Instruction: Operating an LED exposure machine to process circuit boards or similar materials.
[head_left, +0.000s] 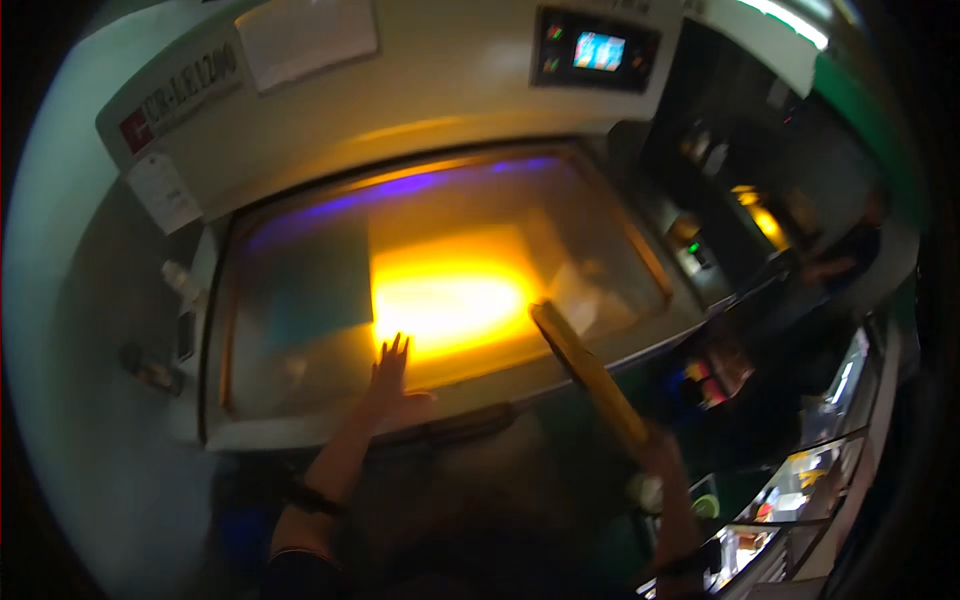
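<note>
My left hand (395, 388) reaches over the near edge of a large machine bed (300, 375), fingers spread and holding nothing. Its fingertips are at the lower left of a bright yellow glowing patch (455, 300) on the bed; whether they touch the surface I cannot tell. In my right hand (660, 458), blurred and dim, is the near end of a long, narrow yellowish-brown strip (590, 375). The strip slants away to the left, and its far end lies over the right edge of the glow. Its exact kind is unclear.
A brown frame (640, 250) borders the bed. Behind it rises a pale machine housing (440, 90) with a lit control screen (599, 51). To the right are a person in dark clothing (855, 255) and a lit glass-topped case (790, 490). Small objects line the bed's left side.
</note>
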